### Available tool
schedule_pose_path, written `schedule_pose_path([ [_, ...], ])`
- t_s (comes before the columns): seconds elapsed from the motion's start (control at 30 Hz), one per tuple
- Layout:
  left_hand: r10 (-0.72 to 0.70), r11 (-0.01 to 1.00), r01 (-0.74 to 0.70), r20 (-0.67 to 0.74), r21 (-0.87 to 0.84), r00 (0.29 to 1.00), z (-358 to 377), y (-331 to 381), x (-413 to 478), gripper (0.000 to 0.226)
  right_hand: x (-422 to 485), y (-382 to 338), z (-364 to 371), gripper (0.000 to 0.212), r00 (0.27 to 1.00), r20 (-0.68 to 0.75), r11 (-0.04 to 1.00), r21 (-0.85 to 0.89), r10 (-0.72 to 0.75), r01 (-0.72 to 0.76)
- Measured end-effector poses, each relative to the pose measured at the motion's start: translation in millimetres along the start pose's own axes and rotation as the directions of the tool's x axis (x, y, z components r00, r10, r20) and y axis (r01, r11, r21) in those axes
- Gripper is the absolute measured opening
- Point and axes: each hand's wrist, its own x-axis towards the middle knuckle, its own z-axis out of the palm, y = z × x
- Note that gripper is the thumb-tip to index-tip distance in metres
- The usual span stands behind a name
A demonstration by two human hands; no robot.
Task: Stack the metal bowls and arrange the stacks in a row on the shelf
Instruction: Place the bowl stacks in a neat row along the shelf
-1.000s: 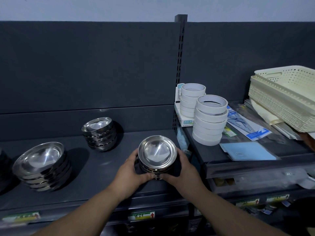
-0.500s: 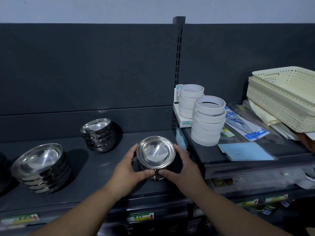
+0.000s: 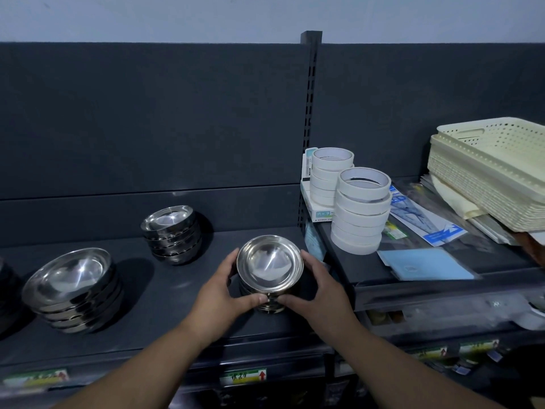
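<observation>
A dark grey back panel rises behind the grip — pale wall above it. A slotted upright post stands up and right of it. Light is dim.

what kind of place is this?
Probably a shop aisle: dark slotted retail shelving, price labels on the shelf edge, and stock such as stacked steel bowls and white tape rolls.

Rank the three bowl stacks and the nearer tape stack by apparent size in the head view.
1. Left bowl stack, though it sits near the camera
2. Nearer tape stack
3. Held bowl stack and back bowl stack: too alike to rank
</observation>
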Motion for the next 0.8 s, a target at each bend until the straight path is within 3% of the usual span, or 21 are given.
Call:
schedule_pose_path([
  [0.13, -0.025, 1.0, 0.025, 0.031, -0.006, 0.999, -1, -2, 0, 0.112, -2, -1, -1, 0.076, 1.0, 0.009, 1.0, 0.006, 0.005, -0.005],
  [0.53, 0.0, 0.999, 0.0, 0.001, 0.047, 1.0, 1, 0, -2, 0.102, -1, -1, -1, 0.077, 1.0, 0.011, 1.0, -0.022, 0.007, -0.006],
  [0.7, -0.033, 0.999, 0.032, 0.013, 0.042, 0.999, -1, -5, -5, 0.11, -2, 6, 2, 0.107, 0.993, 0.068, 0.995, -0.027, 0.097, -0.095],
  [0.8, -0.073, 0.997, 0.073, 0.037, 0.007, 0.997, 1, -10, -11, 0.112, -6, 13, 3, 0.11, 0.978, 0.113, 0.981, -0.103, 0.176, -0.164],
])
